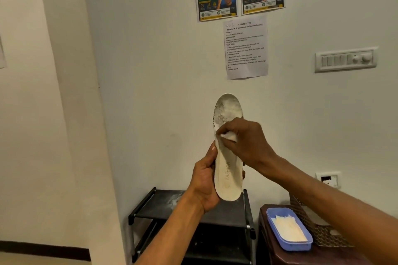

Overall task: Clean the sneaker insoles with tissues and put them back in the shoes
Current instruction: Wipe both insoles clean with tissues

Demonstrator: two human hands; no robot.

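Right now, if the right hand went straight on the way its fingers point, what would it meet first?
The insole: the right hand presses its tissue there. Past the insole's edge the way looks free, though depth is unclear.

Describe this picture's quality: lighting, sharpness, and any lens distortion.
Head view: soft, even indoor light, no glare; the insole is sharp enough to read FASHION, though the white tissue blends into it; small print on the task sheet is soft; wide-angle distortion tilts the wall corner and switch panel near the edges.
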